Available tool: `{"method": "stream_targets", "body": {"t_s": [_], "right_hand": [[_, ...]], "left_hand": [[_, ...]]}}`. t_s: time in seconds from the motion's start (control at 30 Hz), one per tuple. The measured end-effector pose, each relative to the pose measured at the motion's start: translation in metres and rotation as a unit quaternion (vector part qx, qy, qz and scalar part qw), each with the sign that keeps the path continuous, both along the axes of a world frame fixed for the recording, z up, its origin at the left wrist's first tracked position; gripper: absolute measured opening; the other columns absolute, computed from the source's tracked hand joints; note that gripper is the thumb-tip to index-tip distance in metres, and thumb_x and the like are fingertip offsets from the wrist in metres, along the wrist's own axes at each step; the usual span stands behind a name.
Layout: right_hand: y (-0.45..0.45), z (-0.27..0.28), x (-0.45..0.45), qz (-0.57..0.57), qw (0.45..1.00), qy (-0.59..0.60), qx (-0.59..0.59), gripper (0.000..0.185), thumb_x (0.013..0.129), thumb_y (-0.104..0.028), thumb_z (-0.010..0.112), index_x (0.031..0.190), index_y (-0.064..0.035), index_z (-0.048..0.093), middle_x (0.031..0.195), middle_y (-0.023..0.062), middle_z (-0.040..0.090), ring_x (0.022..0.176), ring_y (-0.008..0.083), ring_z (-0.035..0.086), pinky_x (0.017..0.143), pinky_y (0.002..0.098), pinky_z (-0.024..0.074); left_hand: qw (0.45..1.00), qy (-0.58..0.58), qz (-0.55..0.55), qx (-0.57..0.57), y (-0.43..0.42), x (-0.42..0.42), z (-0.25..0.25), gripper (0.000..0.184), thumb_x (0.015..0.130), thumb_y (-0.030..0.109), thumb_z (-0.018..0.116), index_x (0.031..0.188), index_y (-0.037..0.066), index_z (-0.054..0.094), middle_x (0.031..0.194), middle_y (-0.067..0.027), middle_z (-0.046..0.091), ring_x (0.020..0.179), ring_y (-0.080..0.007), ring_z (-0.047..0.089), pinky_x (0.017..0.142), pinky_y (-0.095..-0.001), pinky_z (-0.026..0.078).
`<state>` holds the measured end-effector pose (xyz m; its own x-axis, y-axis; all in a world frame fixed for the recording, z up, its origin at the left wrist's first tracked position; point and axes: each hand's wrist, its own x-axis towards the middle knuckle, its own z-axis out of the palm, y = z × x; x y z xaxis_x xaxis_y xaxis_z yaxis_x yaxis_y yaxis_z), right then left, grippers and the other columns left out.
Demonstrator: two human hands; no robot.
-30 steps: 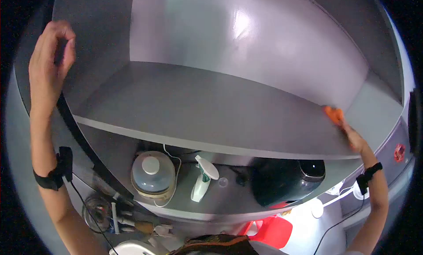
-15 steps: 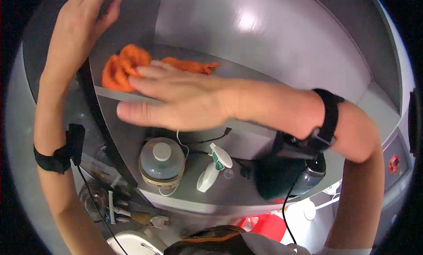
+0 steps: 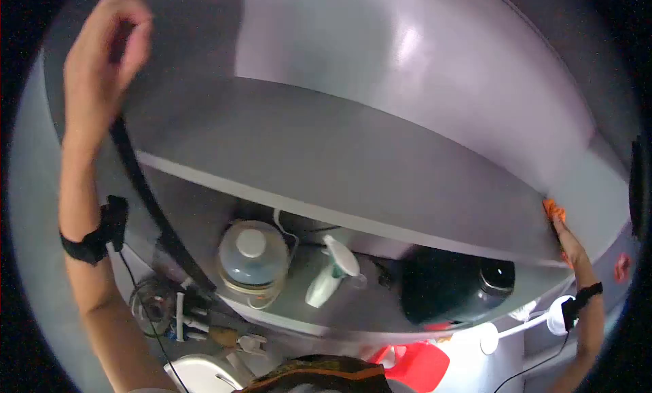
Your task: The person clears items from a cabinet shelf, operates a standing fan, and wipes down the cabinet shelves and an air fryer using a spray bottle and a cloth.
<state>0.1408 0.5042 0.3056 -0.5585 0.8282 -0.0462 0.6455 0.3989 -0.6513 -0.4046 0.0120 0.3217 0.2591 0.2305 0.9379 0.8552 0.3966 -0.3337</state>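
Note:
At the far right end of the grey upper shelf [image 3: 339, 155], my right hand [image 3: 572, 242] is closed on an orange cloth [image 3: 555, 209]. The cloth is pressed against the shelf's corner, beside the side wall. My left hand [image 3: 105, 60] is raised at the upper left, near a black strip [image 3: 146, 189]. Its fingers are curled toward the thumb, and whether anything is inside them cannot be made out. Both forearms wear black straps with cables.
Below the upper shelf stand a round appliance with a white knob [image 3: 251, 257], a white spray bottle [image 3: 331, 271] and a glossy black appliance [image 3: 455, 284]. A red container [image 3: 414, 366] and a white basin [image 3: 204, 374] sit lower down.
My right hand has swept the orange cloth from the shelf's left part to its far right end. My left hand has shifted left and slightly down in view.

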Motion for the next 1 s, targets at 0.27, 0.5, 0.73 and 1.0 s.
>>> {"method": "stream_targets", "body": {"t_s": [0.27, 0.5, 0.73, 1.0], "right_hand": [[-0.179, 0.005, -0.36, 0.427, 0.879, -0.094, 0.19, 0.067, 0.097, -0.052, 0.029, 0.141, -0.002, 0.03, 0.145, 0.0069, 0.03, 0.134, 0.0181, 0.025, 0.111, 0.0319, 0.0174], [-0.322, 0.002, -0.51, 0.389, 0.92, -0.049, -0.015, 0.054, 0.094, -0.044, 0.044, 0.132, -0.0061, 0.045, 0.134, 0.0053, 0.044, 0.123, 0.0132, 0.039, 0.107, 0.027, 0.0252], [-0.356, 0.001, -0.436, 0.653, 0.731, 0.002, 0.2, 0.048, 0.095, -0.035, 0.043, 0.131, -0.0041, 0.048, 0.14, 0.0135, 0.04, 0.132, 0.0236, 0.032, 0.109, 0.0347, 0.0239], [-0.35, -0.016, -0.427, 0.708, 0.443, 0.005, 0.55, 0.018, 0.074, -0.017, 0.056, 0.078, -0.0065, 0.07, 0.095, 0.0141, 0.064, 0.099, 0.028, 0.056, 0.091, 0.0388, 0.0412]], "left_hand": [[0.999, 0.041, 0.001, -0.011, 0.0, 0.011, 0.004, 0.014, 0.076, 0.007, 0.061, 0.086, 0.007, 0.051, 0.083, -0.0101, 0.054, 0.077, -0.0247, 0.058, 0.068, -0.037, 0.046], [0.993, 0.075, -0.085, 0.025, -0.003, 0.006, 0.004, 0.013, 0.075, 0.001, 0.058, 0.084, 0.004, 0.049, 0.08, -0.0119, 0.051, 0.072, -0.0296, 0.056, 0.061, -0.0377, 0.045], [0.995, 0.029, -0.091, 0.023, -0.003, 0.011, 0.004, 0.014, 0.077, 0.001, 0.058, 0.088, 0.005, 0.05, 0.084, -0.0141, 0.053, 0.076, -0.0315, 0.057, 0.065, -0.0381, 0.047], [0.997, -0.049, 0.049, 0.031, -0.02, -0.025, -0.011, 0.024, 0.084, -0.003, 0.055, 0.107, 0.002, 0.053, 0.103, -0.0111, 0.059, 0.095, -0.0211, 0.057, 0.087, -0.0291, 0.044]]}}
